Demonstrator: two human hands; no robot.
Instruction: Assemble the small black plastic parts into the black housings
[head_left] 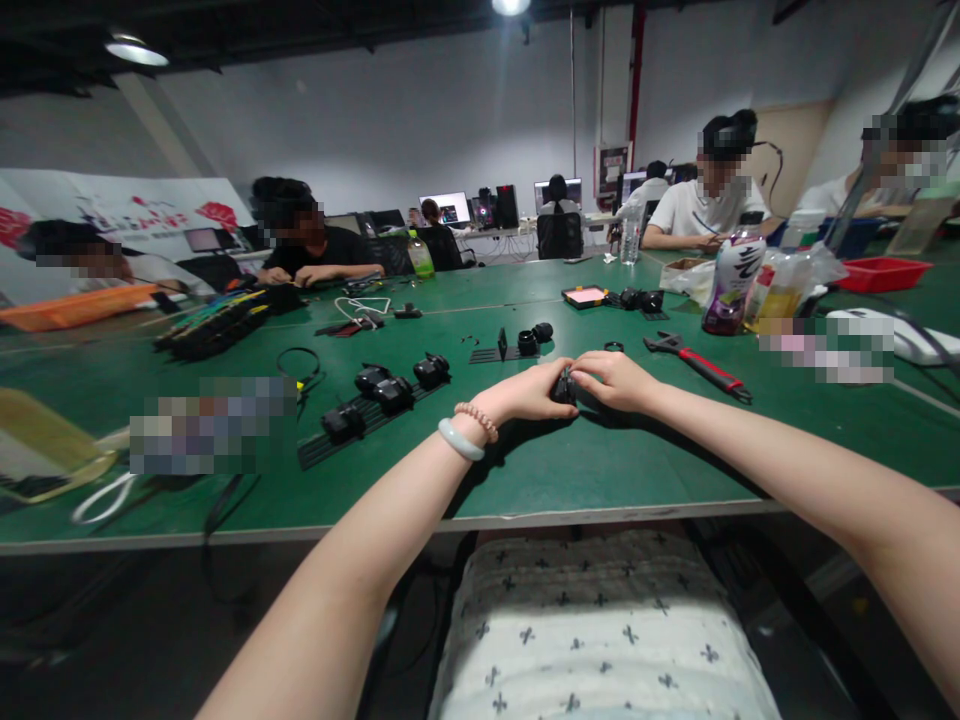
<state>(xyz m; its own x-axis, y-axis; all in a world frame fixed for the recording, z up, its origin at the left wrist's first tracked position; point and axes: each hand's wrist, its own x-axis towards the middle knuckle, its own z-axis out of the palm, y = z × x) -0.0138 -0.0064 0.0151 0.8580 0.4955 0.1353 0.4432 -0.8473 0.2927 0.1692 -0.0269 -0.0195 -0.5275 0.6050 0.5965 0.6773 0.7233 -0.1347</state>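
Observation:
My left hand (538,392) is closed around a small black part (564,386), just above the green table (480,480). The fingers of my right hand (611,380) are bent and press on the same part from the other side. Most of the part is hidden by my fingers, so its exact kind does not show. Beyond my hands, a flat black slotted plate (487,354) bears an upright piece, with round black parts (529,343) beside it. A black ring (613,346) lies just past my right hand.
Left of my hands is a black slotted strip (319,452) with several black clamp-like parts (384,386). An adjustable wrench (705,368) with red-and-black handle lies to the right. Further right stand a purple-labelled bottle (733,280) and a red tray (885,273). Other people sit across the table.

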